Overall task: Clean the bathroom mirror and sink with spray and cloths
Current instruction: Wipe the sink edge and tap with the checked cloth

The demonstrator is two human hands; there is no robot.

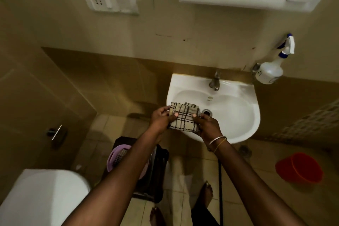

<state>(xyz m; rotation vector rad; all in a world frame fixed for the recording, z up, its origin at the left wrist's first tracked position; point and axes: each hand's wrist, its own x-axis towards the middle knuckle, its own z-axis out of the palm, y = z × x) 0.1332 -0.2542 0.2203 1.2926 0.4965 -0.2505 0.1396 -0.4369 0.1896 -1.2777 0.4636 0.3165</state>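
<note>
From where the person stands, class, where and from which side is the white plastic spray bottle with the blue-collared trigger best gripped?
Probably the slim neck of the white plastic spray bottle, from the front: its body is wide, the wall backs it, and a metal holder sits against it.

The cloth (184, 119) read as soft woven fabric, matt cream with dark checks and a stitched edge, while the sink (236, 115) was smooth, glossy white, ceramic by the look of it, with a shiny metal drain ring (207, 111) and a duller grey metal tap (214, 82). The spray bottle (269, 73) was cloudy, semi-matt plastic, the bucket (300, 169) smooth red plastic with a slight sheen, the basket (117, 154) pale lilac plastic. The wall tiles (113, 71) shone a glossy beige, and the bangles (218, 140) gleamed like polished metal.
</note>
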